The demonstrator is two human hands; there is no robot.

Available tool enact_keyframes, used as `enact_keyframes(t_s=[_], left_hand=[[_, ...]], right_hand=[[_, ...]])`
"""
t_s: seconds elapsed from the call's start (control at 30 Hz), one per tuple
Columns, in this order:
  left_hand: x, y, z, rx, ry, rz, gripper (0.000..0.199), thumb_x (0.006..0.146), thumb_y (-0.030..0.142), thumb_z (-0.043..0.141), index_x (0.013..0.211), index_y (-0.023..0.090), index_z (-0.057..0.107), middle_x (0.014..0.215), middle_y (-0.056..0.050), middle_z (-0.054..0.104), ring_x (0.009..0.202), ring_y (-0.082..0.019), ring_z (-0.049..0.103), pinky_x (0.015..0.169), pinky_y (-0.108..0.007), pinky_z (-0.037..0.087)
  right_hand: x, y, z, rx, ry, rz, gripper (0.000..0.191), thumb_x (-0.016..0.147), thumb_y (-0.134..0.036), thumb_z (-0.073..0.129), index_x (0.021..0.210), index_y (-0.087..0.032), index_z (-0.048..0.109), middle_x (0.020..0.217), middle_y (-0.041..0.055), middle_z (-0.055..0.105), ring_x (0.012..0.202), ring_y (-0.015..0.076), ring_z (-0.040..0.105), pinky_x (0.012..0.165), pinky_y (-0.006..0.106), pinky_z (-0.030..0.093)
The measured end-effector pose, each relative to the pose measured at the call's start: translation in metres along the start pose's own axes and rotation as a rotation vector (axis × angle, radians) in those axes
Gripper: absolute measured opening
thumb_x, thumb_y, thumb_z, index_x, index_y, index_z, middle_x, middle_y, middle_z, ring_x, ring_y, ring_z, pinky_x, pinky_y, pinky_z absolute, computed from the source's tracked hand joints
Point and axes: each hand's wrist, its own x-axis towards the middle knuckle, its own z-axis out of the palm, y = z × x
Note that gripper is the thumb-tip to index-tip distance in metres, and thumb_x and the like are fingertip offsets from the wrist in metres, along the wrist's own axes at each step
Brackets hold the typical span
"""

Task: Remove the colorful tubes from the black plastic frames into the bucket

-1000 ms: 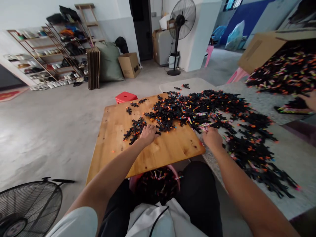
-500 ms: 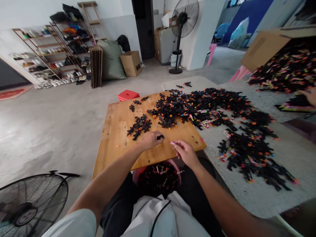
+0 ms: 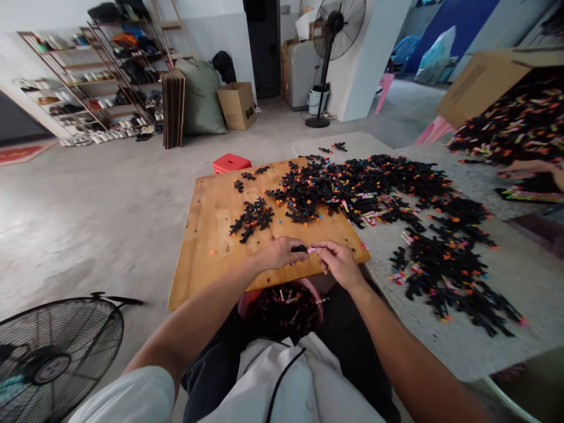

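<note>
Over the front of the wooden board (image 3: 211, 235), my left hand (image 3: 282, 252) is closed round a black toy gun (image 3: 299, 248), mostly hidden by the fingers. My right hand (image 3: 339, 259) pinches a small pink-and-white piece (image 3: 312, 250) against the gun's end; whether the two are joined I cannot tell. Beyond my left hand lies a small group of black toy guns (image 3: 252, 218) with orange tips. A large heap of the same guns (image 3: 352, 182) spreads from the board onto the grey table. Below the board's edge, between my legs, a pink tub (image 3: 314, 288) holds many dark pieces.
To the right, more toy guns (image 3: 453, 270) lie on the grey table (image 3: 520, 252). A tipped carton (image 3: 480, 82) spills a pile of them, near another person's hand (image 3: 520, 169). A floor fan (image 3: 57, 346) stands at my left, a red stool (image 3: 231, 163) behind the board.
My hands have come together, bringing the pink-and-white piece to the gun's end. The other person's hand at the right has moved left over the pieces there. The view has shifted slightly.
</note>
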Motion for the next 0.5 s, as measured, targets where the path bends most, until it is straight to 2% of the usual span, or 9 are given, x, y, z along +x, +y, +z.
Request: enact_keyframes(t_s=[0.1, 0.2, 0.33, 0.5], left_hand=[[-0.0023, 0.0066, -0.0023, 0.022, -0.049, -0.014, 0.020, 0.094, 0.030, 0.062, 0.097, 0.015, 0.074, 0.076, -0.001, 0.070, 0.062, -0.010, 0.061, 0.056, -0.019, 0.045], [-0.0043, 0.0112, -0.0039, 0.008, -0.080, -0.037, 0.022, 0.095, 0.035, 0.062, 0.097, 0.015, 0.073, 0.073, 0.000, 0.068, 0.061, -0.010, 0.061, 0.055, -0.019, 0.044], [-0.0057, 0.0108, -0.0015, 0.026, -0.052, -0.017, 0.023, 0.096, 0.036, 0.061, 0.100, 0.016, 0.073, 0.079, -0.001, 0.071, 0.064, -0.011, 0.062, 0.058, -0.020, 0.046], [-0.0066, 0.0075, 0.0053, 0.153, -0.013, 0.029, 0.022, 0.097, 0.034, 0.059, 0.097, 0.016, 0.072, 0.080, -0.001, 0.070, 0.067, -0.011, 0.060, 0.062, -0.020, 0.044]], right_hand=[[0.0000, -0.0043, -0.0015, 0.022, -0.030, 0.003, 0.030, 0.085, -0.046, 0.073, 0.095, -0.017, 0.075, 0.056, -0.0049, 0.056, 0.046, 0.0099, 0.047, 0.043, 0.022, 0.038], [0.0017, -0.0040, -0.0017, 0.117, -0.051, 0.027, 0.028, 0.084, -0.044, 0.073, 0.093, -0.017, 0.074, 0.057, -0.0050, 0.055, 0.044, 0.0094, 0.046, 0.040, 0.022, 0.035], [0.0031, -0.0007, 0.0003, 0.221, -0.051, 0.096, 0.028, 0.083, -0.045, 0.074, 0.088, -0.017, 0.072, 0.058, -0.0051, 0.056, 0.040, 0.0093, 0.046, 0.035, 0.022, 0.032], [0.0018, -0.0011, 0.0036, 0.190, -0.039, 0.068, 0.029, 0.087, -0.046, 0.072, 0.085, -0.017, 0.069, 0.055, -0.0052, 0.056, 0.038, 0.0100, 0.049, 0.035, 0.022, 0.036]])
